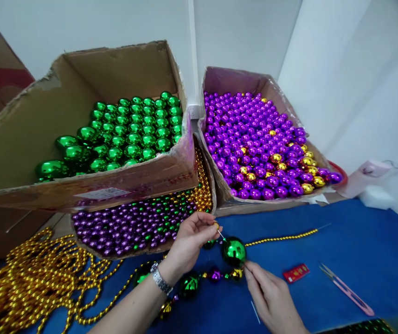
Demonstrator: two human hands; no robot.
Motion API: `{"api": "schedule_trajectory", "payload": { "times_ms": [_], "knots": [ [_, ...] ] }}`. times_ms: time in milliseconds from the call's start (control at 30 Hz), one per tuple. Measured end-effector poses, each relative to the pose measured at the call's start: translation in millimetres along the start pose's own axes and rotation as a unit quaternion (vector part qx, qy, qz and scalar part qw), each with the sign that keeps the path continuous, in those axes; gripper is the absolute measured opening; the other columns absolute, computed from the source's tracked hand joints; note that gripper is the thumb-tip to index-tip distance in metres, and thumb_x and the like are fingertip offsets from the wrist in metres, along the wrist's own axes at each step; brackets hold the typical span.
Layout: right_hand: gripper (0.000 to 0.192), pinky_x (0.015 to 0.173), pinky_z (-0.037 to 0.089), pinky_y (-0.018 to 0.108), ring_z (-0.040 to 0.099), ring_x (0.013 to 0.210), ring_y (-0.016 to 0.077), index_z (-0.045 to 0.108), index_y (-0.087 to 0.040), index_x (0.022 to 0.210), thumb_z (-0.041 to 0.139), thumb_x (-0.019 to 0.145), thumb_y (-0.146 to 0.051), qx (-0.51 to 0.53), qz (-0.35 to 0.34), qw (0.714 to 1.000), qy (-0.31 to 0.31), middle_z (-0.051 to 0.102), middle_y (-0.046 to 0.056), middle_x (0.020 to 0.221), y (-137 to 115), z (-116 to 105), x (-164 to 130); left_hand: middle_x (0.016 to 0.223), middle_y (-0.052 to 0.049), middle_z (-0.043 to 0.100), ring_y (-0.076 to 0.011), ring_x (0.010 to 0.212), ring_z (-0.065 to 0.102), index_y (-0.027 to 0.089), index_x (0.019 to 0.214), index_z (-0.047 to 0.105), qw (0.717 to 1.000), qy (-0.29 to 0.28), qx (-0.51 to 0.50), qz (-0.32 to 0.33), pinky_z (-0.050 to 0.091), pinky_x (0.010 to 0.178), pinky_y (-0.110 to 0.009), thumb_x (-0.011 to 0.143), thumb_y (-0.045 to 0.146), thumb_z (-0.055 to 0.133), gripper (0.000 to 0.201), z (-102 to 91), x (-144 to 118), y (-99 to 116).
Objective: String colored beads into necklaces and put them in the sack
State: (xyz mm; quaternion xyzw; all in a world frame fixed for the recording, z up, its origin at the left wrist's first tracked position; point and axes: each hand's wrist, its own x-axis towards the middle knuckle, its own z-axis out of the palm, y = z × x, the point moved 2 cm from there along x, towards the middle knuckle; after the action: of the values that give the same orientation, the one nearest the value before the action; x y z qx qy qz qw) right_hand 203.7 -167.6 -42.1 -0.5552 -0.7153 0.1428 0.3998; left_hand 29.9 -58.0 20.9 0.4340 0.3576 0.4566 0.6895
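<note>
My left hand [195, 236], wearing a metal watch [161, 279], is closed in a pinch on a small gold bead [216, 225]. From its fingertips a thin pale thread or needle [221, 234] runs down to a large shiny green bead [234, 251]. The fingers of my right hand [270, 292] are pressed together at the lower right edge of that green bead, closed on the bead string; the exact grip is partly hidden. Below hangs a bead garland with a purple bead [215, 274], a gold bead [237, 274] and another large green bead [189, 284].
Behind stand a carton of green beads [91, 185] and a carton of purple and gold beads [216, 178], with smaller beads [122, 229] below. Gold bead chains [21, 273] pile left. On the blue cloth [341, 246] lie a red packet [296, 272], pink tweezers [350, 292] and a gold strand [282, 237].
</note>
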Motion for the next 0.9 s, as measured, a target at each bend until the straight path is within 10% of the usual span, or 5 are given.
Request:
{"api": "schedule_trajectory", "payload": {
  "times_ms": [300, 467, 700, 900],
  "knots": [
    [0.027, 0.060, 0.052, 0.022, 0.066, 0.065, 0.0155, 0.041, -0.018, 0.119, 0.032, 0.094, -0.024, 0.038, 0.130, 0.989, -0.057, 0.067, 0.002, 0.076, 41.8, -2.9, -9.2, 0.080, -0.006, 0.065, -0.0163, 0.075, 0.058, 0.015, 0.080, 0.066, 0.969, -0.078, 0.223, 0.069, 0.047, 0.069, -0.026, 0.080, 0.026, 0.063, 0.012, 35.0, 1.8, -24.4],
    [0.042, 0.088, 0.050, 0.030, 0.057, 0.110, 0.0192, 0.040, -0.018, 0.130, 0.033, 0.088, -0.014, -0.067, 0.098, 0.993, -0.017, 0.056, 0.011, 0.121, 73.9, -16.7, -19.1, 0.080, -0.005, 0.063, -0.0159, 0.075, 0.057, 0.015, 0.081, 0.065, 0.920, -0.115, 0.347, 0.144, 0.045, 0.069, -0.026, 0.086, 0.025, 0.055, 0.016, 48.2, 6.4, -36.2],
    [0.035, 0.093, 0.045, 0.028, 0.053, 0.111, 0.0173, 0.044, -0.024, 0.129, 0.039, 0.094, -0.021, 0.012, 0.058, 0.998, 0.036, 0.055, 0.007, 0.119, 46.4, -37.5, 7.2, 0.084, -0.005, 0.064, -0.0140, 0.078, 0.059, 0.015, 0.087, 0.064, 0.871, -0.198, 0.383, 0.237, 0.045, 0.072, -0.025, 0.087, 0.020, 0.053, 0.012, 84.7, 11.2, 17.1],
    [0.021, 0.072, 0.048, 0.023, 0.061, 0.080, 0.0143, 0.060, -0.021, 0.104, 0.041, 0.095, -0.019, 0.101, 0.050, 0.990, 0.087, 0.061, 0.004, 0.089, 41.2, -44.7, 18.9, 0.083, -0.007, 0.066, -0.0143, 0.073, 0.061, 0.013, 0.089, 0.064, 0.877, -0.276, 0.362, 0.156, 0.049, 0.064, -0.024, 0.087, 0.029, 0.054, 0.019, 111.2, 31.7, 51.8]
  ]
}}
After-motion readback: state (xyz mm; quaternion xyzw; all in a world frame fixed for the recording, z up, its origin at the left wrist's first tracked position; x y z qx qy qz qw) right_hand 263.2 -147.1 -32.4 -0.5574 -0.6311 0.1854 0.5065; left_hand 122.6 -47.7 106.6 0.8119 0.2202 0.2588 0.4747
